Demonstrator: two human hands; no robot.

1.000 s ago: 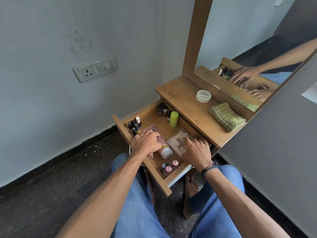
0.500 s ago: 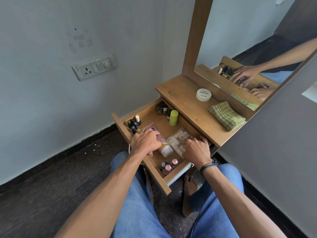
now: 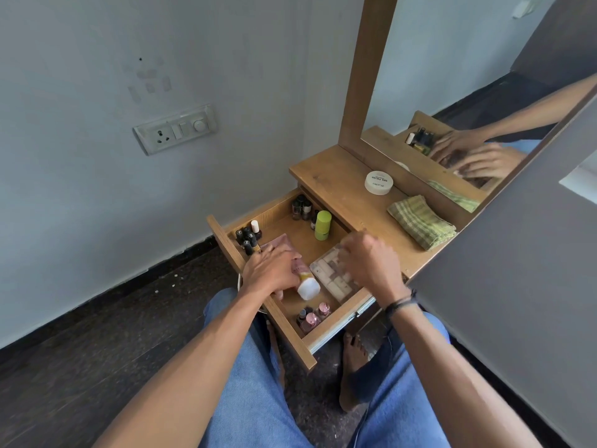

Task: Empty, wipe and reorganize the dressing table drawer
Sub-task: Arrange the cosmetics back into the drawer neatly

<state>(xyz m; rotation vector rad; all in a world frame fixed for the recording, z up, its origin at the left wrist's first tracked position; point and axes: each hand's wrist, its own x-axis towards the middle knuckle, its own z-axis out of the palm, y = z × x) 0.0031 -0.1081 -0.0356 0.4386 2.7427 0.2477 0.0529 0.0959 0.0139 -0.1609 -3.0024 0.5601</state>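
Head view: a wooden drawer (image 3: 292,336) is pulled out from under the table (image 3: 336,182), with small bottles stood in its corners. Near its front panel a white-capped tube (image 3: 308,286) is gripped by the left hand (image 3: 271,273), fingers curled round it. The right hand (image 3: 371,263) is held over a clear case (image 3: 332,279) by the drawer's right wall. It is blurred, so its fingers cannot be read.

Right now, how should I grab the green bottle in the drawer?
Pinch the green bottle round its upper half, coming from above and the front. It stands upright, with the tabletop edge close behind it and small bottles beside it. The drawer floor in front of it is bare.
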